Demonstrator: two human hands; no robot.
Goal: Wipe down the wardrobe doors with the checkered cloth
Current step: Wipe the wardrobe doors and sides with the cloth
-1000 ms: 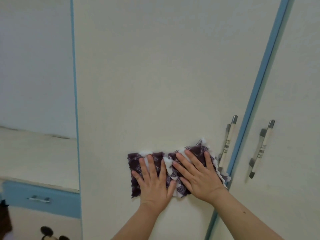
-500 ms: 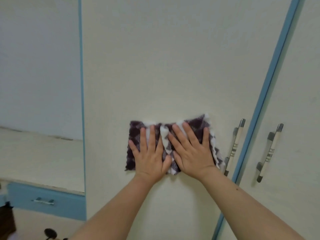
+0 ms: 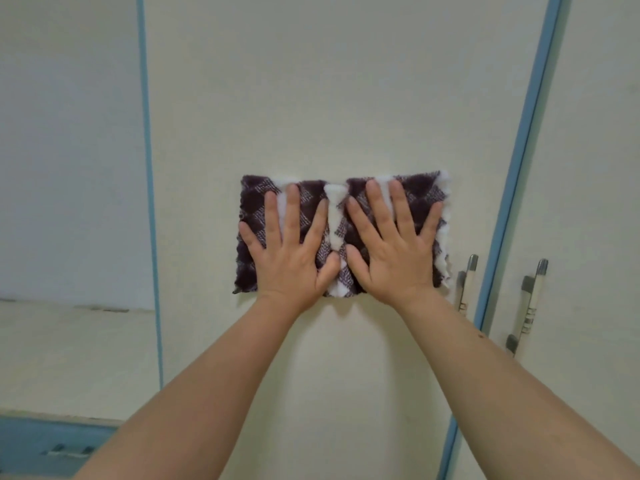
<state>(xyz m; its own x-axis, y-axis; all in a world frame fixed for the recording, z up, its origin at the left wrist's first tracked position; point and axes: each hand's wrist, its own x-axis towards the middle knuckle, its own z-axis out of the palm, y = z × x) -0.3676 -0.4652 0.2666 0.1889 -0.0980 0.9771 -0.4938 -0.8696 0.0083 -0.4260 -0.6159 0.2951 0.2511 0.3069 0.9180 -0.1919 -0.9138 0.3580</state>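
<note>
head view: left hand [image 3: 291,258] and right hand [image 3: 394,254], each grip spread flat, fingers splayed, press the checkered cloth [image 3: 422,199] against the wardrobe door [image 3: 329,98].

A dark purple-and-white checkered cloth [image 3: 420,199] lies spread flat against the cream wardrobe door [image 3: 329,98].

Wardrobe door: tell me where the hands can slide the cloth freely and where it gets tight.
Free: the bare door above the cloth, and the strip left of it up to the blue edge trim. Tight: to the right, where the cloth's edge nearly reaches the handle and the blue strip between the doors. Both hands, left hand and right hand, press flat.
</note>
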